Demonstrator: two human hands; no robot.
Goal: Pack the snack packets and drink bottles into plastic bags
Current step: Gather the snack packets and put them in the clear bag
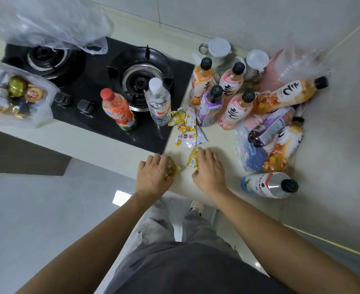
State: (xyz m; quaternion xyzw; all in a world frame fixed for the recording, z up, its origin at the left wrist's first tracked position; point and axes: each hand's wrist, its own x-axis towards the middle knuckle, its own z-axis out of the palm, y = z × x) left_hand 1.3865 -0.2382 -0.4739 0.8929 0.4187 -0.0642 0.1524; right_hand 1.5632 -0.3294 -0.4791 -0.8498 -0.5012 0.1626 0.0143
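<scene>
Hands at the worktop (227, 162) edge each curl on a yellow snack packet, left hand (156, 174) on one (173, 168), right hand (209, 170) on another (192, 159), loose packets (185, 129) just beyond, bottles (223, 96) behind, filled bag (15, 95) far left.

so the pale countertop (323, 145) carries pretty much everything; a black gas hob (94, 98) is set into it on the left, with an orange-red drink bottle (117, 109) and a clear water bottle (158, 101) standing on the glass; a filled plastic bag (15, 94) sits at the far left edge; loose yellow snack packets (185, 128) lie just off the hob's corner; past those, a cluster of upright drink bottles (221, 96), a few more tipped over in a pile (278, 132) toward the wall, and a silver bottle (268, 185) lying alone near the front edge; two white-lidded jars (219, 48) at the back
</scene>
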